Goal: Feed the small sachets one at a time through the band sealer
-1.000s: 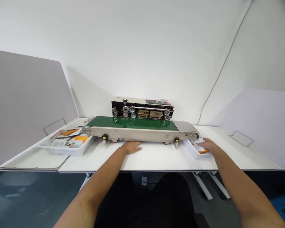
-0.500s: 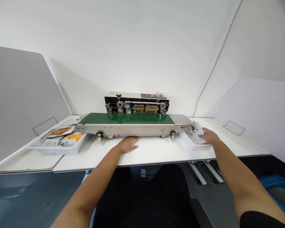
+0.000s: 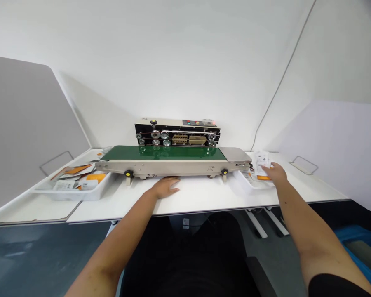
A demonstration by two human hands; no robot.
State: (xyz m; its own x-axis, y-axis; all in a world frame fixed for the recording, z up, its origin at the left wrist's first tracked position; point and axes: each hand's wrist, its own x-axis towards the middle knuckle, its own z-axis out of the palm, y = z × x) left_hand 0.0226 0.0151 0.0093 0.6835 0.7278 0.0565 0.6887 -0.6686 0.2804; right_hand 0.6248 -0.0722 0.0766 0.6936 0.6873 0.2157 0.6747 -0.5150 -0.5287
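My right hand (image 3: 275, 173) grips a clear plastic pouch with printing (image 3: 261, 161), held over the white bin on the right (image 3: 250, 187). Orange and white packets show in that bin, partly hidden under the pouch. My left hand (image 3: 165, 187) lies flat and open on the white table (image 3: 191, 198), holding nothing, its fingers close to the front underside of the band sealing machine. The machine has a green conveyor belt (image 3: 163, 153) and, behind it, a sealing head (image 3: 177, 135) with rollers and brass blocks.
At the left stands another white bin (image 3: 89, 194), heaped with orange, white and silver packets. Grey-white partitions (image 3: 21, 123) flank the table on both sides, each with a wire bracket. A cable (image 3: 281, 80) runs down the wall. Something blue (image 3: 355, 243) stands at lower right.
My right hand has raised the pouch slightly and turned it so its printed side shows more. My left hand stays in place. The view has shifted a little.
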